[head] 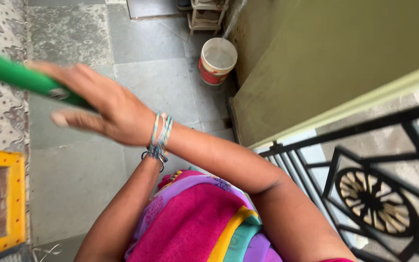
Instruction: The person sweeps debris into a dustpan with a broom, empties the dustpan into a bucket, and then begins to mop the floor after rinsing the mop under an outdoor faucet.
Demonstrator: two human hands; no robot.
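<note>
We reach our right hand (105, 109) out across the body toward the left of the view, forearm stretched long, bangles (158, 138) bunched at the wrist. The hand is blurred, but its fingers wrap the green handle (20, 77) with the thumb lying along the underside. Our left forearm rises from below to meet the right wrist; the left hand itself is hidden behind it, so we cannot tell whether it is spread or closed. The handle's long axis runs from the upper left edge down and rightward into the palm, over the grey stone floor (161, 82). A white and red bucket (217, 60) stands well apart, against the wall (316, 63).
</note>
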